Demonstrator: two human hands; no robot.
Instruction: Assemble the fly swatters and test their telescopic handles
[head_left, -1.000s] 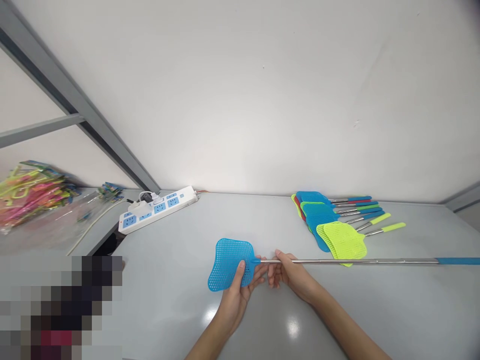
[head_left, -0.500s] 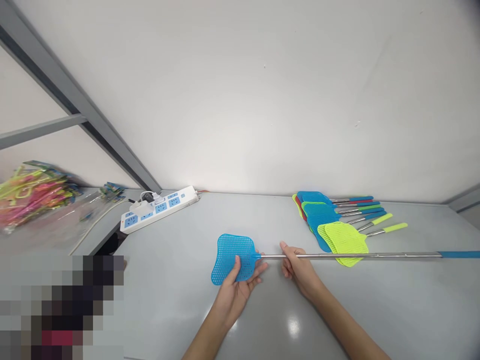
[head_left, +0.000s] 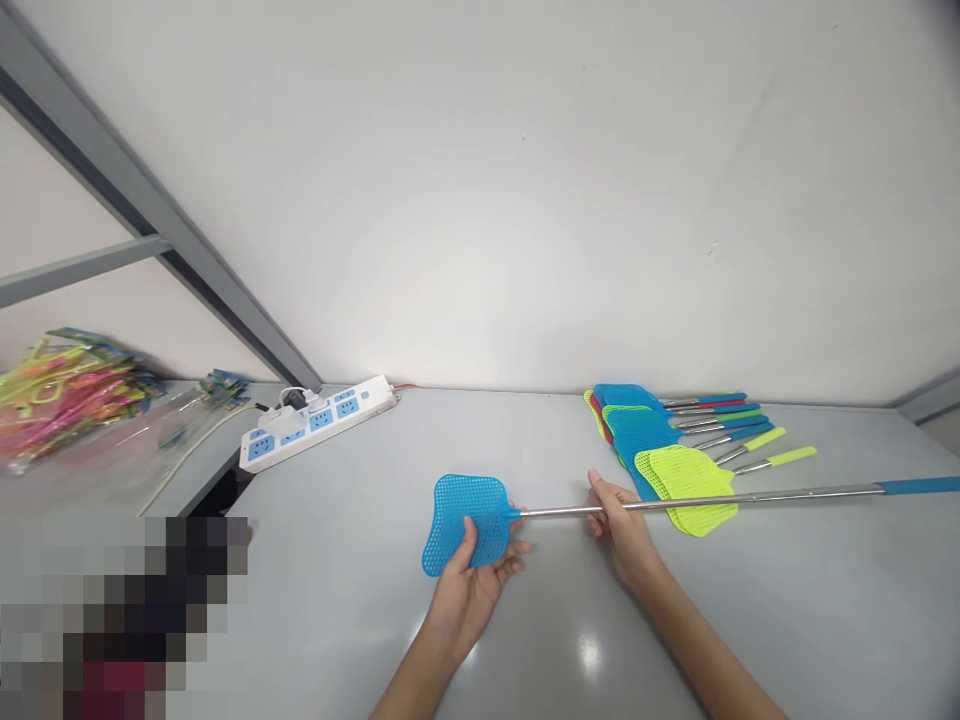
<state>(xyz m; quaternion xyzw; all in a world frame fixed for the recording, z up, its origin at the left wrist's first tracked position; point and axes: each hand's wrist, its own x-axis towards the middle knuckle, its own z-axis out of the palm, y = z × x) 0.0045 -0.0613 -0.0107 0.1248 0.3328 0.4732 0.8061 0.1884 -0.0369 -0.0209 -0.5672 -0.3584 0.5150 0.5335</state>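
A blue fly swatter (head_left: 465, 515) with a long, drawn-out metal telescopic rod lies across both hands above the grey table. My left hand (head_left: 471, 590) grips its mesh head, thumb on top and fingers underneath, partly hidden by the mesh. Around the rod, my right hand (head_left: 622, 525) is closed, thumb along the top. The blue handle runs off the right edge. Just beyond my right hand, two yellow-green fly swatters (head_left: 694, 490) lie overlapping on a pile of blue, red and green ones (head_left: 637, 435), their rods short.
A white power strip (head_left: 319, 425) with plugs in it sits at the table's back left. Farther left are clear bags of colourful items (head_left: 75, 395) on another surface. A wall rises behind the grey table (head_left: 337, 600). A pixelated patch covers the lower left.
My right hand has slid right along the rod, away from the mesh head. The handle end has risen slightly. My left hand keeps its hold on the head.
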